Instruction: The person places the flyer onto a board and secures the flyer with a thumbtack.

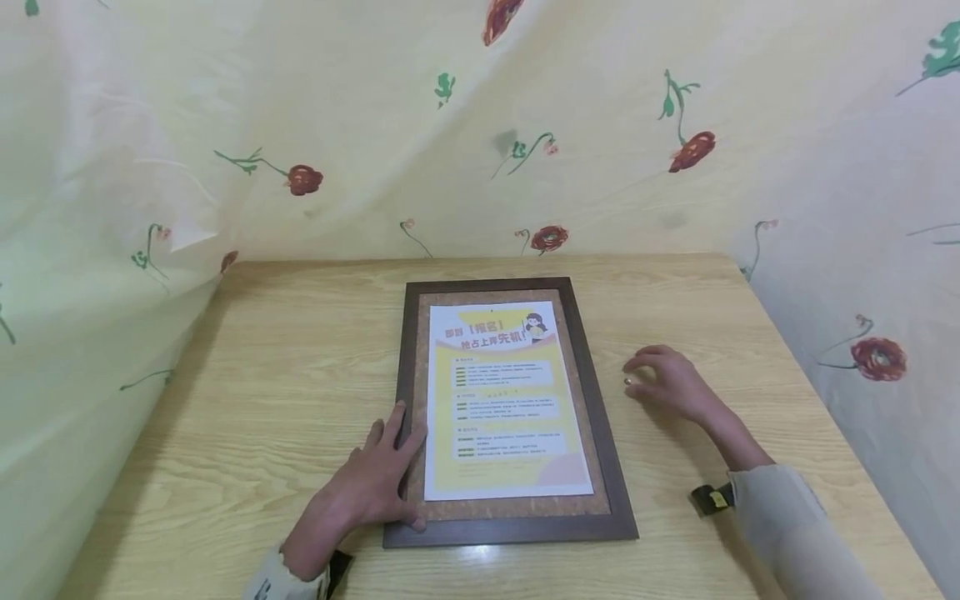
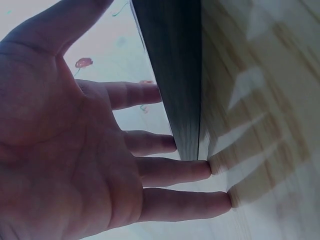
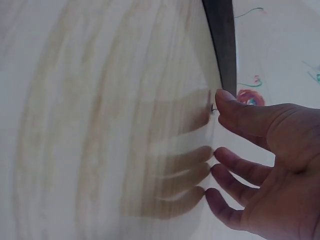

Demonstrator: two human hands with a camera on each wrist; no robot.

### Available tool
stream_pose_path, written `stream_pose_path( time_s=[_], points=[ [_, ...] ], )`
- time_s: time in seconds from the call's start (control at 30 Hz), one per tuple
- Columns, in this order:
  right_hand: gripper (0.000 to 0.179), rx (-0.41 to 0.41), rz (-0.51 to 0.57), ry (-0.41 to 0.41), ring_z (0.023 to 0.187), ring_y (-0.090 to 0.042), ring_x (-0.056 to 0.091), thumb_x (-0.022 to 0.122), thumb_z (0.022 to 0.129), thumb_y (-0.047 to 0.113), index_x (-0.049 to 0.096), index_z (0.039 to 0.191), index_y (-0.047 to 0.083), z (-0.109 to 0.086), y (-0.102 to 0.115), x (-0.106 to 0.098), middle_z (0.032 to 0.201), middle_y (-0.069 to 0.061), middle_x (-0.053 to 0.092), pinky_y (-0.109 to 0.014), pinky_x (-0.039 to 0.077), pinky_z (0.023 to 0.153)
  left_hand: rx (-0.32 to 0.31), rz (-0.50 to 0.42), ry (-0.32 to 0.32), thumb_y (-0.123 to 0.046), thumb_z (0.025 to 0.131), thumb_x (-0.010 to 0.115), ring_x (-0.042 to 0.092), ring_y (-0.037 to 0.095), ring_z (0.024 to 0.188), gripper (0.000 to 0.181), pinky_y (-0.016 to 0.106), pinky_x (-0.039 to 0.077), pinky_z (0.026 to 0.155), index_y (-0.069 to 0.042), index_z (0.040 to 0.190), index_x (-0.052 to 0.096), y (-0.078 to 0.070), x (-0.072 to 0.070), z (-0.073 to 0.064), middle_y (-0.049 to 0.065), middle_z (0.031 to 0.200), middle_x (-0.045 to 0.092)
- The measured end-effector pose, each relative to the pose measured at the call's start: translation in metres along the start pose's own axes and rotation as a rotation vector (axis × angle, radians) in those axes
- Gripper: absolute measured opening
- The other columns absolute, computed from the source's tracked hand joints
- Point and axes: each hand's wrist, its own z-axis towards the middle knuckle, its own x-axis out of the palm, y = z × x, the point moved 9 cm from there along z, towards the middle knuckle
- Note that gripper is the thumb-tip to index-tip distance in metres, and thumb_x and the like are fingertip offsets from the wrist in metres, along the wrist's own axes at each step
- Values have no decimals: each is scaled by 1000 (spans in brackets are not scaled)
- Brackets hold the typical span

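A sheet of paper (image 1: 495,467) with yellow print lies on a cork board (image 1: 525,507) in a dark wooden frame (image 1: 603,433). A small dot like a tack head (image 1: 491,311) shows at the paper's top edge. My left hand (image 1: 372,475) rests on the frame's left side, fingers spread, its thumb by the lower left corner. In the left wrist view, two fingertips reach the table. Right of the frame, my right hand (image 1: 667,383) pinches a tiny thumbtack (image 3: 213,109) between thumb and forefinger, low over the table. Its other fingers are bent, fingertips right at the tabletop.
The wood-grain table (image 1: 285,350) extends to both sides of the frame. A pale flowered cloth (image 1: 360,125) hangs behind it and along both sides. A black strap (image 1: 708,498) with a yellow label sits at my right wrist.
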Motion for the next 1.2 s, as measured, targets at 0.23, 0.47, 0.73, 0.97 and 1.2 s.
stream_pose_path(
  time_s=[0.23,0.47,0.73,0.97,1.2],
  points=[
    [17,-24,3,-39,110,-54,51,81,75,-3,75,90,-3,3,-5,1,114,-36,58,-67,40,92,1,-9,1,-49,52,95,20,59,138,126,75,36,94,-10,154,34,-1,0,1,26,161,9],
    [8,-54,19,-96,107,-51,55,81,76,-4,76,78,2,1,-8,-2,112,-34,61,-65,43,88,2,-8,-3,-48,51,95,19,60,138,126,76,36,93,-10,154,34,-1,0,2,26,161,9],
    [10,-36,47,-85,107,-50,54,82,76,-1,77,84,2,2,-12,1,114,-32,60,-64,43,88,3,-3,-10,-48,50,95,19,60,137,127,76,35,93,-10,154,34,0,1,3,26,161,9],
    [9,-23,54,-94,102,-46,57,83,75,-3,79,81,3,2,-12,1,115,-30,60,-57,48,82,-11,-18,-2,-48,50,95,17,59,138,127,76,34,94,-11,155,33,0,2,3,25,161,8],
    [7,7,50,-89,105,-48,57,82,76,-2,79,81,2,2,-14,1,114,-29,62,-60,48,85,-2,-13,-6,-47,50,95,19,60,137,128,76,34,94,-10,155,33,-1,1,2,26,161,8]
  ],
)
